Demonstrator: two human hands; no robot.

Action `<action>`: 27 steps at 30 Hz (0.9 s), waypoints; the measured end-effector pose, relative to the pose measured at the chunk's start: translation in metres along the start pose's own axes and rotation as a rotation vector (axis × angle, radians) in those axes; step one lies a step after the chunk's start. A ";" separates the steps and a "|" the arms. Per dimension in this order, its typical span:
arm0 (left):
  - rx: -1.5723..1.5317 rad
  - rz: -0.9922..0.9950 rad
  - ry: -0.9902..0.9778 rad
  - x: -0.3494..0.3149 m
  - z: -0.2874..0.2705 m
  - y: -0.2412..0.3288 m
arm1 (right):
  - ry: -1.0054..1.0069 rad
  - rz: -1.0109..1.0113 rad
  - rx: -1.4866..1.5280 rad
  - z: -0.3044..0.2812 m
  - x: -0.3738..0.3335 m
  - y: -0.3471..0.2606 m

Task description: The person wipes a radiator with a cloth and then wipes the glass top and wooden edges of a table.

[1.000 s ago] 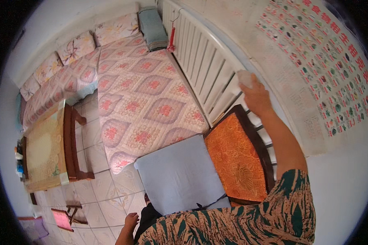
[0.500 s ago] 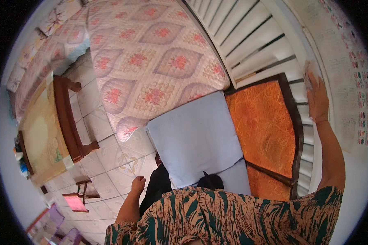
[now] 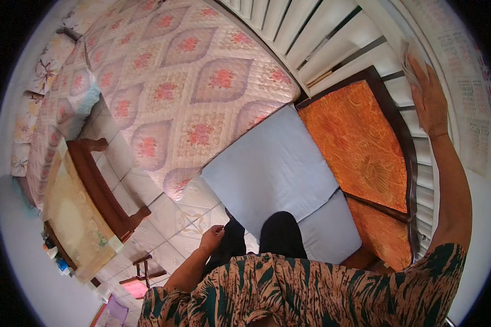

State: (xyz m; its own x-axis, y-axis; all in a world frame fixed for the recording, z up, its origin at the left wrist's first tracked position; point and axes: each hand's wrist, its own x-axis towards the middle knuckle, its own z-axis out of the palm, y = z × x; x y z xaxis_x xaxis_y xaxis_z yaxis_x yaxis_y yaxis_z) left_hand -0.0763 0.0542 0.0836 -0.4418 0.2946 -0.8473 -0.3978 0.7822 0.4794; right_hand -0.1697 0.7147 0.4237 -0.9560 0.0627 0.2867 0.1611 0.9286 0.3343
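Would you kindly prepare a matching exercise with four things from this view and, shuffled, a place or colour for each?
1. Right hand
2. Left hand
3. Seat cushions
4. Bedspread

A. Plain light blue
B. Patterned with pinkish flowers
C. At the white slatted frame, with a pale cloth
D. Beside the dark left trouser leg

Pairs: 1-C, 2-D, 3-A, 4-B

a short-sleeved tan shirt (image 3: 316,286) streaked with dark green and black is worn over black trousers (image 3: 281,236).
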 end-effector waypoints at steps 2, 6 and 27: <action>0.056 0.012 0.027 -0.013 -0.013 -0.001 | -0.004 0.000 0.004 -0.002 0.001 -0.001; 0.219 0.058 0.120 -0.037 -0.055 0.015 | 0.007 0.045 -0.005 0.001 -0.001 -0.002; -0.010 0.636 0.385 0.102 -0.151 0.347 | -0.062 0.095 0.379 0.002 0.109 -0.023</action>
State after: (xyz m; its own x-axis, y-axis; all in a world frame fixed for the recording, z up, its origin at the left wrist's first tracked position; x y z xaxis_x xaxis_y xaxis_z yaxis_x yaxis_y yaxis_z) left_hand -0.3806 0.2732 0.1977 -0.8389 0.4747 -0.2664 0.0225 0.5193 0.8543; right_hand -0.2782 0.7010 0.4450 -0.9561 0.1660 0.2415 0.1588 0.9861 -0.0492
